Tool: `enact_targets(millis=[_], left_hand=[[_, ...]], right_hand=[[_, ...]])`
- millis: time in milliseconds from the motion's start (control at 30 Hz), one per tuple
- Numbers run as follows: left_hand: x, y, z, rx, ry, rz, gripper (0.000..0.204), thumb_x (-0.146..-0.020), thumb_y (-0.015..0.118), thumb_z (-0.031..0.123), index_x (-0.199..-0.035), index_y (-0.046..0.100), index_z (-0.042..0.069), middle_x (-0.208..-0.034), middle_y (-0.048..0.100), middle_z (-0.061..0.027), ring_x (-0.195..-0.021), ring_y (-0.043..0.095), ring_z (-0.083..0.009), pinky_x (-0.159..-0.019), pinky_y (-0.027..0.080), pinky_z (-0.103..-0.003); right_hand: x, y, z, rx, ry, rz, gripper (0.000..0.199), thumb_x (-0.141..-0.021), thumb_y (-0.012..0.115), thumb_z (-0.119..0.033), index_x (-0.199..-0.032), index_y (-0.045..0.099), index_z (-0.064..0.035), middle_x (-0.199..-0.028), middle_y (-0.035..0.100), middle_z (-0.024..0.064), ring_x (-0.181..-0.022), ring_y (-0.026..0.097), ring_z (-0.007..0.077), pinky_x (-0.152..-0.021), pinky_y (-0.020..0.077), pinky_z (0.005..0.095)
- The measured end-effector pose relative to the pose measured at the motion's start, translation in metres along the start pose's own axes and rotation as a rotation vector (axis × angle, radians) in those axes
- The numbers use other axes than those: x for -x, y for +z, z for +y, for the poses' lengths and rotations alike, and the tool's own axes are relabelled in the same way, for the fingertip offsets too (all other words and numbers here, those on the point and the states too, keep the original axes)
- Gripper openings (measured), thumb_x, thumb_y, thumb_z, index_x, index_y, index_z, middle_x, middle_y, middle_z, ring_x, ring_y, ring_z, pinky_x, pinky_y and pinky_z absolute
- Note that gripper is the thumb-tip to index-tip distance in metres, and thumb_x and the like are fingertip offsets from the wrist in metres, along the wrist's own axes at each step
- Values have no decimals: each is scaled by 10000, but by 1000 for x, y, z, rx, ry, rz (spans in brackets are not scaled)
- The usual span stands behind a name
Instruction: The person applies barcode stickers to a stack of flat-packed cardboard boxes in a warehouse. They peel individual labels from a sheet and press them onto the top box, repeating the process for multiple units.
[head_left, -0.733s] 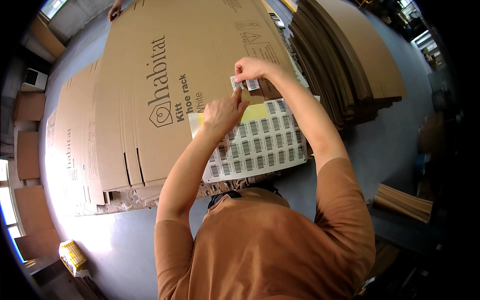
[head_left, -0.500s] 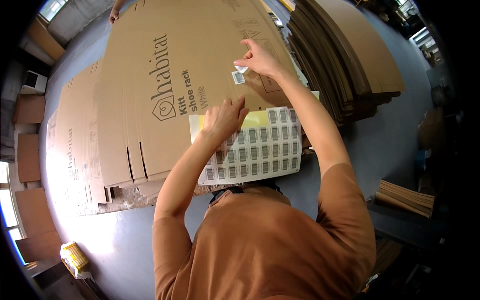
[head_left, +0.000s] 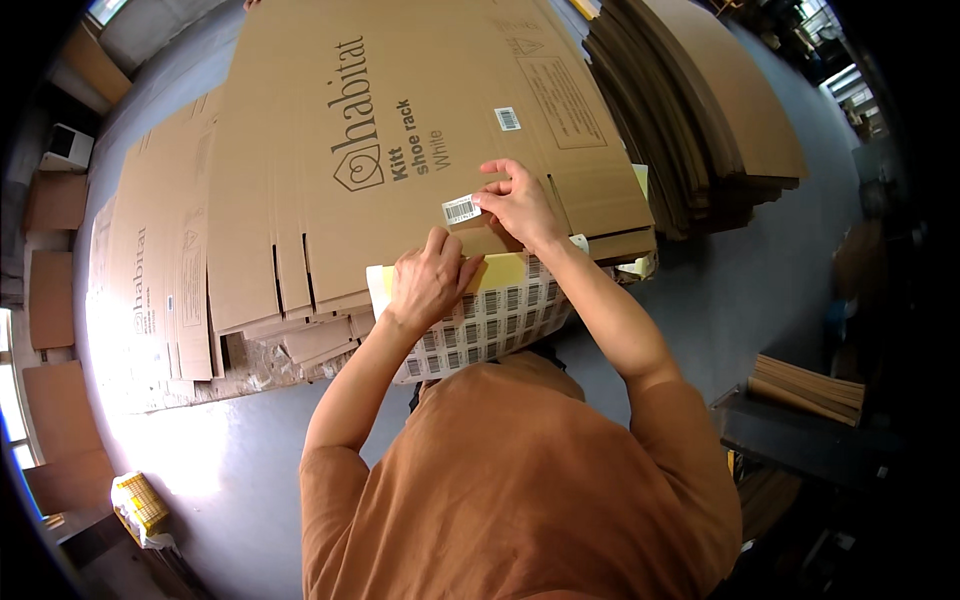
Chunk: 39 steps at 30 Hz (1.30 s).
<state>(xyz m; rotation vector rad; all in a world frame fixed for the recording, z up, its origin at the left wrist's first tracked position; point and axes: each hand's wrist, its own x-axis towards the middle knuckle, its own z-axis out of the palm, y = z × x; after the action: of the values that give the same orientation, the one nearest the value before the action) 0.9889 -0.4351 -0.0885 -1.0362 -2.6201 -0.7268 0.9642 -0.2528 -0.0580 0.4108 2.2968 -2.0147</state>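
Note:
A large flat brown carton [head_left: 290, 190] with dark printing lies before me on a stack. One small white barcode label [head_left: 508, 119] is stuck on it near a printed box. Between thumb and fingertip, my right hand [head_left: 520, 208] pinches another barcode label [head_left: 461, 209], its printed side showing, over the carton's near part. My left hand [head_left: 428, 280] is closed at the far edge of a label sheet [head_left: 500, 318], fingers curled over its bare yellow backing. The sheet hangs bent over the carton's near edge, rows of barcodes on it, partly behind my left hand and right forearm.
More flat cartons [head_left: 165, 240] lie to the left, and a tall stack of cardboard [head_left: 690, 110] stands at the right. A yellow-and-white package [head_left: 140, 505] is on the floor at lower left. Cardboard strips [head_left: 808, 388] lie at right. Another person's fingertips touch the carton's far edge.
My right hand has come down toward the label sheet, with its label now turned face up. The carton and the stuck label sit farther up and right in view. The sheet is bent more.

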Motion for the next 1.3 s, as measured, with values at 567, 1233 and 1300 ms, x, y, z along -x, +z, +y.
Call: enact_targets(millis=[567,1233,1300], left_hand=[[-8,-1,1,-28,-138,-152,480,-930,543,448,-1229,555,72,-1348,538,-88,-865,681,-323,-686,565,-445],[-48,0,41,-33,103,123,84,-884,590,63,-943,537,91,-704,602,-72,-597,581,-283,-589,451,-373],[-53,3,41,-36,124,149,91,-882,587,57,-944,531,94,-695,598,-73,-587,577,-286,-581,457,-376]], right_hand=[[-4,-21,-7,931,-352,113,385,-841,684,-195,-1145,542,-8,-928,676,165,-883,665,343,-756,520,444],[56,-98,-23,618,-366,-302,233,-823,697,-106,-1031,656,-10,-962,685,112,-871,653,234,-792,499,336],[50,-96,-19,619,-459,-249,212,-815,697,-109,-1003,664,-16,-939,672,118,-870,649,272,-780,504,359]])
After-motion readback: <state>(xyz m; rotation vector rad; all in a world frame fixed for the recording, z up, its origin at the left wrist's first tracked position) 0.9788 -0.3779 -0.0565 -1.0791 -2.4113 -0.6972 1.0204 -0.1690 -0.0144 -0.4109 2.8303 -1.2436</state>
